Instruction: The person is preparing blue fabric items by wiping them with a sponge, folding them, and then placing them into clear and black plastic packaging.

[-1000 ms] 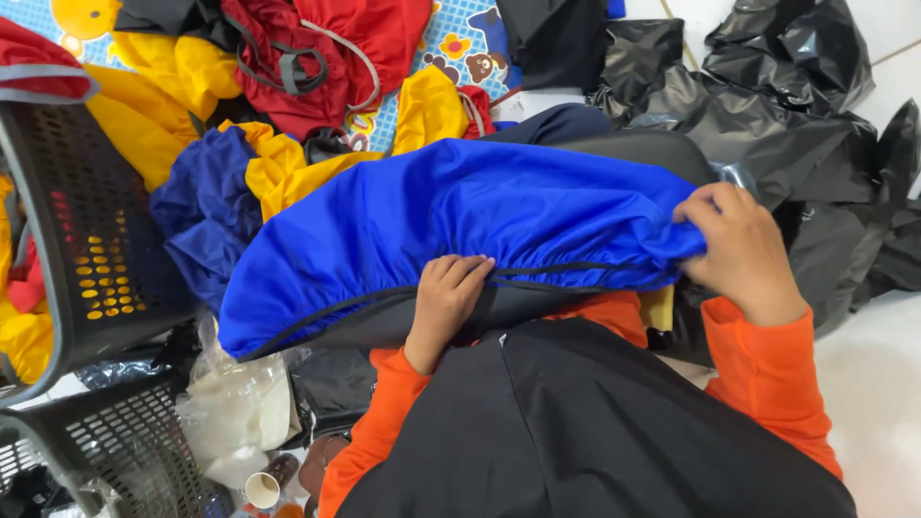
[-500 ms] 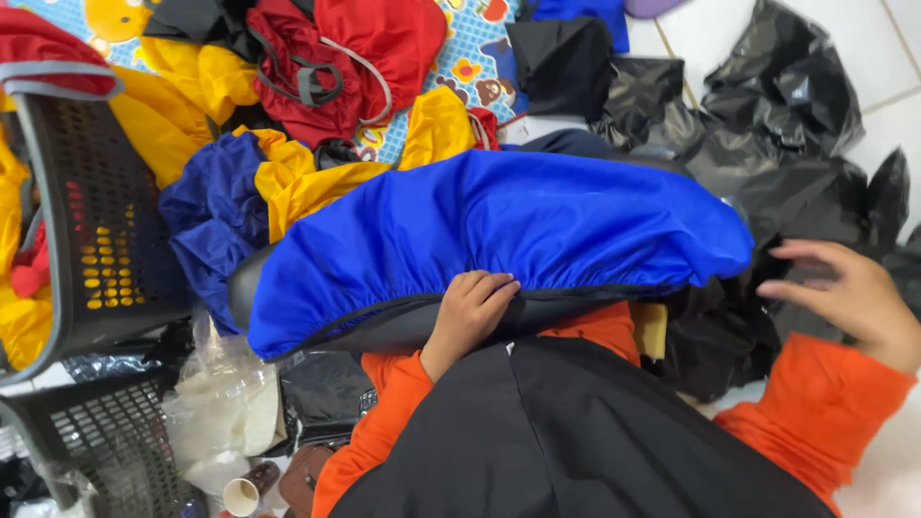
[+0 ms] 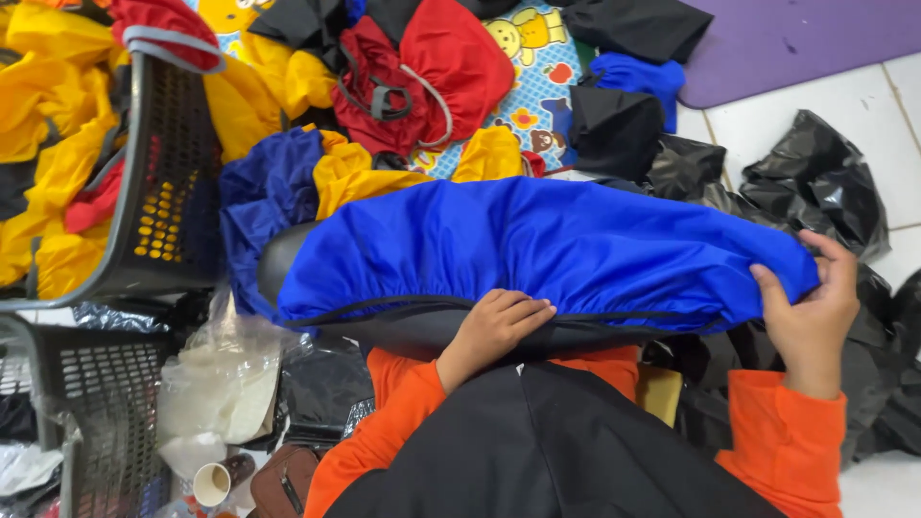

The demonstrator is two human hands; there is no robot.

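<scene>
bright blue cover [image 3: 537, 254] (elastic-edged) stretched over black seat [image 3: 422, 331]

Bright blue cover [image 3: 537, 249], orange sleeves [image 3: 782, 441], black baskets [image 3: 163, 182], yellow and red fabric [image 3: 422, 67].

Home floor used as sewing or packing spot — white floor tiles [image 3: 796, 125], purple mat [image 3: 806, 38], cartoon-print play mat [image 3: 537, 86]. Heaps of yellow, red, blue fabric covers [image 3: 278, 86], black mesh baskets [image 3: 173, 182], black plastic bags [image 3: 815, 192] strewn about.
</scene>
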